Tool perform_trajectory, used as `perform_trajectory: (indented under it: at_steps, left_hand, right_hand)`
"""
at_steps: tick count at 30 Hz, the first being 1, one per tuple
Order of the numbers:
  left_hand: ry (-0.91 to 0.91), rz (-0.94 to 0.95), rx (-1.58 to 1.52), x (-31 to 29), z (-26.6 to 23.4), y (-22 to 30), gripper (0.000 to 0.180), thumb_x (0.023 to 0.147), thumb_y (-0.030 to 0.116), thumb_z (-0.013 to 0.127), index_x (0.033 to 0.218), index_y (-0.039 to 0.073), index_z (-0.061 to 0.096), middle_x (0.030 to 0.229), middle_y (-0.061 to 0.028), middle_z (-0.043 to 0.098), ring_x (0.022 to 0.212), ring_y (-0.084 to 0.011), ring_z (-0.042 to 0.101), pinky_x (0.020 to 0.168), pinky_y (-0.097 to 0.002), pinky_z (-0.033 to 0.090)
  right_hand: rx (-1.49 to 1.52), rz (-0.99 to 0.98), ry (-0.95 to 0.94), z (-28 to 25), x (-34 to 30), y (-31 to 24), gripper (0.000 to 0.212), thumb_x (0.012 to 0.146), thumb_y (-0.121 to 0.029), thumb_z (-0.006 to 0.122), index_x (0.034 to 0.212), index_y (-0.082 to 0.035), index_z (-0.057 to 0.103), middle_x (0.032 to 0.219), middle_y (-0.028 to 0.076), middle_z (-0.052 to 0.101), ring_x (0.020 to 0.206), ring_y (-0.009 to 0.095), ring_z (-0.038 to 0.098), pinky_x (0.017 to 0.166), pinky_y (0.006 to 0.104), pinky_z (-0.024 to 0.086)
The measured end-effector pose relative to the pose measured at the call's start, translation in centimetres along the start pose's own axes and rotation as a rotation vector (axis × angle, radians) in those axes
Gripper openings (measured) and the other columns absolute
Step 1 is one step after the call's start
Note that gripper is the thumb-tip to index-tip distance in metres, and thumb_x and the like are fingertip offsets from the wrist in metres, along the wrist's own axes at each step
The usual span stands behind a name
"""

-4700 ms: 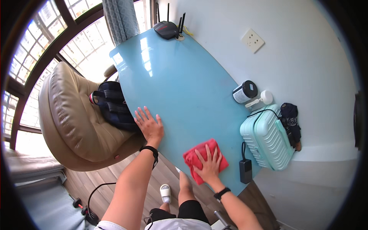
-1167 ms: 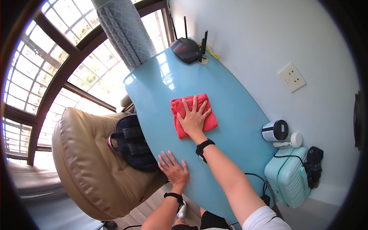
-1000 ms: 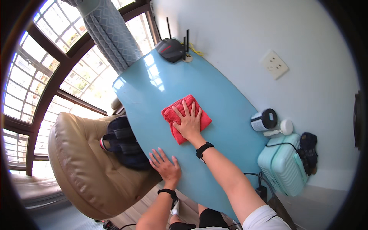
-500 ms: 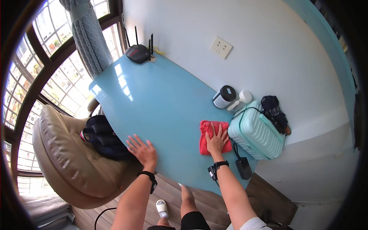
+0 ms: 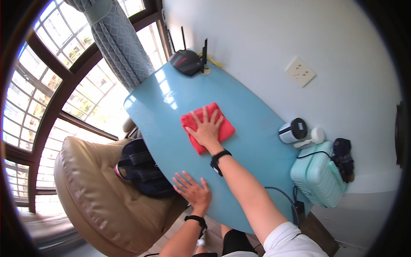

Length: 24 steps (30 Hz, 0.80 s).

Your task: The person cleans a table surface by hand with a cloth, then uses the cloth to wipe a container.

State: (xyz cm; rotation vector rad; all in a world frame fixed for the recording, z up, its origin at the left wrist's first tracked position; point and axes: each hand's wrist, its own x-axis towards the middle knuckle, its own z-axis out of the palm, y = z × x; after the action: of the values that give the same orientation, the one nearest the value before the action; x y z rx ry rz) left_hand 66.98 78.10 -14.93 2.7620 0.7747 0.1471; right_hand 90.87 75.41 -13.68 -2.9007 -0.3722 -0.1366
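Centrally placed on the blue counter (image 5: 261, 154), a folded red cloth (image 5: 227, 132) lies flat beneath the right hand (image 5: 206, 128), whose fingers are spread and extended over its top rather than curled around it. The left hand (image 5: 196, 196) rests palm down near the counter's chair-side edge, its fingers likewise extended and holding nothing. Judged by its look, the cloth is light, soft and unbreakable; its stacked layers may shear if pushed from one side, so broad pressure at the middle, or a pinch across a folded edge, should suit it best. The counter surface is smooth and glossy, reflecting the window, and probably offers little friction. At its far end sits a black router (image 5: 187, 63); along the wall (image 5: 252, 38) stand a dark-lidded canister (image 5: 292, 130) and a mint ribbed case (image 5: 317, 180). On the left, a tan padded chair (image 5: 94, 192) bears a dark backpack (image 5: 143, 167).
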Motion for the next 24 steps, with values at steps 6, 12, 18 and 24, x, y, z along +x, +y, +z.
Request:
perform_trajectory:
  at_steps: [6,12,18,24]
  left_hand:
    - [0.002,0.016,0.005,0.4,-0.7,-0.8,0.084,0.095,0.041,0.056,0.159,-0.003,0.024,0.167,-0.0279,0.015,0.155,-0.0464,0.008,0.123,-0.0589,0.007]
    - [0.022,0.038,0.008,0.5,0.4,-1.2,0.082,0.096,0.042,0.055,0.158,-0.002,0.027,0.167,-0.0269,0.016,0.156,-0.045,0.01,0.124,-0.0585,0.009]
    - [0.099,0.017,0.066,0.8,1.2,-1.3,0.079,0.1,0.043,0.052,0.16,0.001,0.024,0.169,-0.0232,0.015,0.156,-0.0419,0.011,0.124,-0.0562,0.01]
    - [0.128,0.046,0.038,0.5,1.7,-1.1,0.079,0.1,0.042,0.051,0.161,-0.001,0.022,0.169,-0.0252,0.013,0.156,-0.0436,0.009,0.124,-0.0569,0.01]
  right_hand:
    - [0.084,-0.165,0.067,1.4,0.7,-2.1,0.067,0.093,-0.064,0.055,0.154,-0.039,0.044,0.167,0.013,0.025,0.151,0.051,0.017,0.118,0.0721,0.01]
    - [0.067,-0.066,0.047,-1.6,-6.3,5.9,0.064,0.091,-0.061,0.061,0.151,-0.04,0.049,0.167,0.008,0.028,0.152,0.044,0.022,0.121,0.067,0.013]
    - [-0.081,0.333,0.011,-6.2,-17.9,21.3,0.065,0.092,-0.062,0.06,0.152,-0.04,0.047,0.165,0.009,0.03,0.149,0.046,0.026,0.119,0.0673,0.017]
    - [-0.199,0.396,0.141,-5.4,-19.4,23.5,0.067,0.092,-0.064,0.058,0.154,-0.043,0.043,0.164,0.009,0.032,0.147,0.049,0.029,0.116,0.0706,0.02]
